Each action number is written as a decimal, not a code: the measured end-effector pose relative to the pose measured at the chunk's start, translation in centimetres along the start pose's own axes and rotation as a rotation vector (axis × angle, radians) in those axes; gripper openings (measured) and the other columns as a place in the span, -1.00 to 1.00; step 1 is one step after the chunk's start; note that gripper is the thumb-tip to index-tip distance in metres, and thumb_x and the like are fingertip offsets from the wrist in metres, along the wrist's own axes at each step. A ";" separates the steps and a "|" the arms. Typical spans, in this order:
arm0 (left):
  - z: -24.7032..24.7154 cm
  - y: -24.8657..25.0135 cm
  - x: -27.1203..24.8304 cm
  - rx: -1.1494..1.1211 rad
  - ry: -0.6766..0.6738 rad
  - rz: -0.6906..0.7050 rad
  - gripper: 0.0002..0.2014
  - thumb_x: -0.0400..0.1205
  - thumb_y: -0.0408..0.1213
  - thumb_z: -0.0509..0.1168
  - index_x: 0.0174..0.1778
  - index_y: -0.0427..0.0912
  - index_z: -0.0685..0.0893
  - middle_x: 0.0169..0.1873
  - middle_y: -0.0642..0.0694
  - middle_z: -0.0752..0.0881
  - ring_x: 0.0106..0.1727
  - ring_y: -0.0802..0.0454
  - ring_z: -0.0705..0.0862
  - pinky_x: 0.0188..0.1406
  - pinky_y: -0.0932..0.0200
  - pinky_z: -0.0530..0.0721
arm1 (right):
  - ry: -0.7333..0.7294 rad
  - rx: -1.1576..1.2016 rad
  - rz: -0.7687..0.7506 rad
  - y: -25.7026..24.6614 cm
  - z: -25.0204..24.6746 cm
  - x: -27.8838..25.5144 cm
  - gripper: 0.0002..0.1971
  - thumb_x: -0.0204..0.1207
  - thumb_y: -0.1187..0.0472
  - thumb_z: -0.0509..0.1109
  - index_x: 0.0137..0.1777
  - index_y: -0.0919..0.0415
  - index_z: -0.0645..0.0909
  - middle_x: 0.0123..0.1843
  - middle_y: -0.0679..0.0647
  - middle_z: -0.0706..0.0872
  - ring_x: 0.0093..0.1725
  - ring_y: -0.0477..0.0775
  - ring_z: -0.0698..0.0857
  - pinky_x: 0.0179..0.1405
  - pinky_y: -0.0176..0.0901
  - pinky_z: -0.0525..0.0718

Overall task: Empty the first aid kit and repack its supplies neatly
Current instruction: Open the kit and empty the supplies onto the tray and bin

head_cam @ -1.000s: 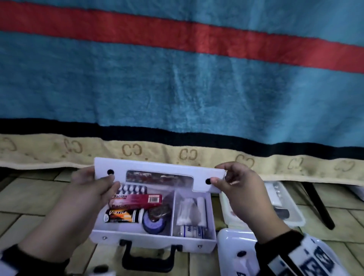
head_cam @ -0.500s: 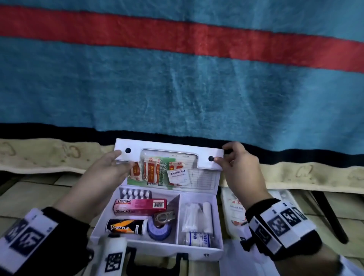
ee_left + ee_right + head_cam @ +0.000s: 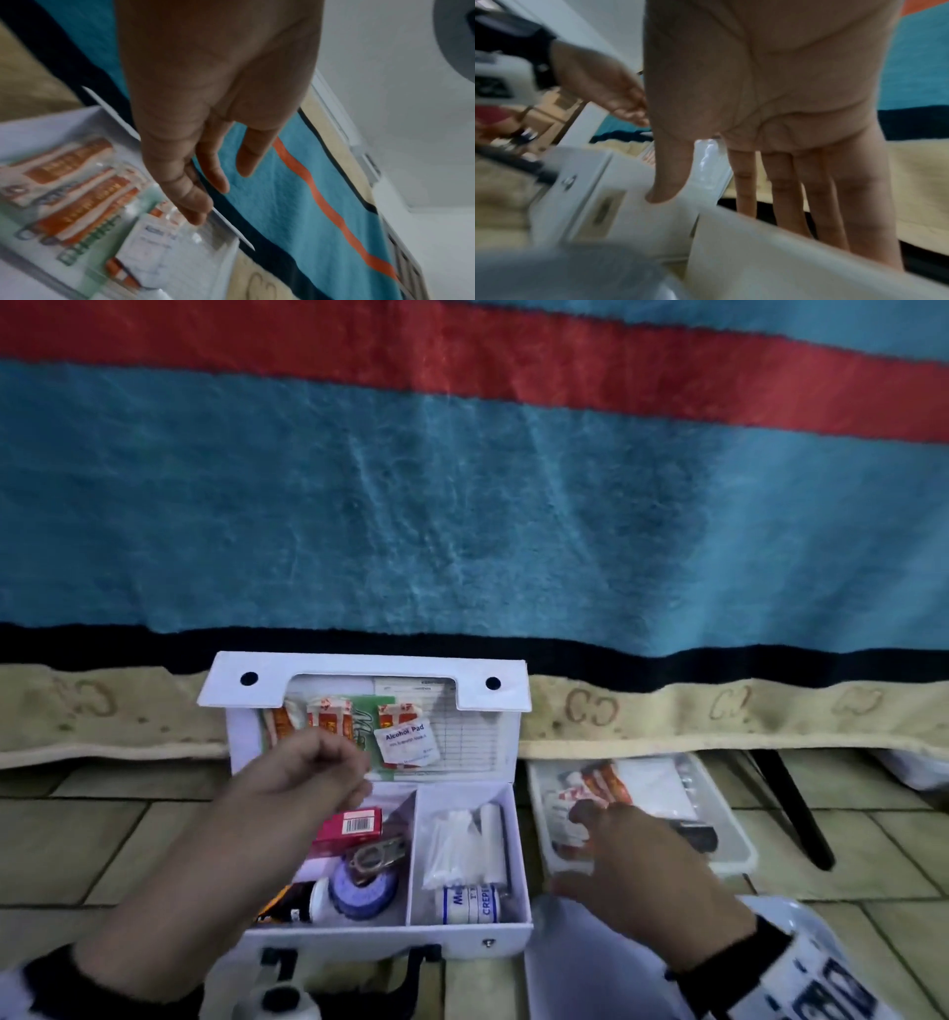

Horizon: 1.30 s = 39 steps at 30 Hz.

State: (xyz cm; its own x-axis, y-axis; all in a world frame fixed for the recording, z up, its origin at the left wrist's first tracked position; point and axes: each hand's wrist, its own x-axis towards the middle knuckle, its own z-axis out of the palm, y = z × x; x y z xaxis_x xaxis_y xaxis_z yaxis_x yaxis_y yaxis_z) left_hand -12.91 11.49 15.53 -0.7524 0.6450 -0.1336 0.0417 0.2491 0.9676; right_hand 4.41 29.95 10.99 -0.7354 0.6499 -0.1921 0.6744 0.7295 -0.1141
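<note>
On the tiled floor, the white hinged plastic first aid kit (image 3: 470, 934) now stands open unaided, both hands having let go of its lid: the left hand (image 3: 303, 775), empty and loosely curled, nears the lid's sachets, while the right hand (image 3: 634, 857), flat and empty, moves aside, so emptying can begin.

White kit (image 3: 369, 940), seemingly pink box (image 3: 349, 832)

Tiled floor (image 3: 102, 839) fills lower frame. White first aid kit (image 3: 462, 940) open at lower centre; clear tray (image 3: 739, 852) just right of it; white lid (image 3: 590, 968) at bottom right, partly hidden.
</note>
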 end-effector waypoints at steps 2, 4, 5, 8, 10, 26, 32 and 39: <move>1.7 0.8 -0.2 0.186 -0.146 0.054 -0.83 0.63 -0.20 0.28 -0.25 0.07 0.71 -0.19 0.04 0.80 -0.12 0.10 0.76 0.02 0.14 0.66 | 0.072 -0.102 -0.015 -0.9 0.9 -0.2 -0.51 0.45 -0.16 0.32 0.29 0.09 0.44 0.23 0.14 0.65 0.22 0.19 0.65 0.12 -0.07 0.59; 3.3 1.1 0.0 0.380 -0.280 0.118 -0.88 0.64 -0.13 0.26 -0.20 0.10 0.66 -0.20 0.00 0.77 -0.23 0.09 0.70 -0.19 0.15 0.60 | 0.119 -0.184 -0.031 -1.3 1.2 0.1 -0.63 0.57 0.01 0.22 0.30 0.15 0.39 0.22 0.20 0.66 0.20 0.23 0.66 0.10 -0.03 0.60; 4.2 1.1 0.2 0.464 -0.348 0.157 -0.89 0.65 -0.12 0.23 -0.16 0.10 0.64 -0.17 -0.01 0.75 -0.22 0.04 0.69 -0.19 0.09 0.61 | 0.120 -0.212 -0.041 -1.3 1.2 0.1 -0.68 0.60 0.07 0.18 0.29 0.16 0.38 0.21 0.21 0.67 0.19 0.24 0.67 0.09 -0.01 0.61; 6.7 0.9 0.8 0.663 -0.447 0.248 -0.85 0.70 -0.13 0.13 -0.01 0.06 0.62 -0.05 0.05 0.68 -0.03 0.06 0.65 -0.02 0.16 0.59 | 0.078 -0.261 -0.112 -0.8 1.0 0.4 -0.71 0.63 0.15 0.16 0.30 0.21 0.37 0.23 0.22 0.66 0.21 0.25 0.66 0.10 0.00 0.59; 8.2 0.8 0.9 0.812 -0.475 0.324 -0.78 0.72 -0.16 0.09 0.06 -0.07 0.63 0.03 0.02 0.64 -0.03 0.10 0.58 -0.15 0.40 0.47 | 0.062 -0.274 -0.190 -0.3 0.1 0.4 -0.70 0.65 0.16 0.14 0.32 0.24 0.36 0.26 0.25 0.62 0.23 0.27 0.62 0.11 0.00 0.56; 15.4 -1.0 0.4 1.585 -0.743 0.654 -0.73 0.71 -0.26 0.08 0.14 -0.26 0.65 0.15 -0.24 0.63 0.20 -0.24 0.57 0.10 -0.06 0.50 | 0.306 -0.251 -0.298 3.3 -7.9 1.8 -0.83 0.69 0.15 0.11 0.13 -0.02 0.51 -0.02 0.01 0.72 -0.10 0.12 0.68 -0.26 -0.15 0.45; 17.0 -0.9 0.6 1.628 -0.650 0.645 -0.73 0.65 -0.35 0.17 0.21 -0.30 0.64 0.16 -0.31 0.63 0.21 -0.25 0.55 -0.07 0.03 0.36 | 0.532 -0.192 -0.310 4.6 -9.4 1.2 -0.66 0.51 0.40 0.22 0.17 0.00 0.56 0.04 0.00 0.71 0.13 0.09 0.61 -0.15 -0.16 0.41; 19.0 -0.4 0.4 1.658 -0.665 0.639 -0.72 0.54 -0.50 0.19 0.14 -0.29 0.65 0.14 -0.27 0.67 0.25 -0.24 0.54 0.32 -0.04 0.32 | 0.779 0.120 -0.316 10.0 -10.8 -3.3 -0.79 0.52 0.06 0.21 -0.05 0.12 0.63 -0.23 0.05 0.72 -0.34 -0.02 0.65 -0.32 -0.35 0.53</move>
State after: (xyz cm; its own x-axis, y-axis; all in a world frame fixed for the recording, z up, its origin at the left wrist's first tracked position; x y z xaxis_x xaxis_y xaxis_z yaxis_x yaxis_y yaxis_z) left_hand -0.77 25.38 10.97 -0.0476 0.9432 -0.3288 0.9794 -0.0205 -0.2007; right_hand 12.87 37.44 20.99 -0.6965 0.4128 0.5869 0.3998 0.9025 -0.1603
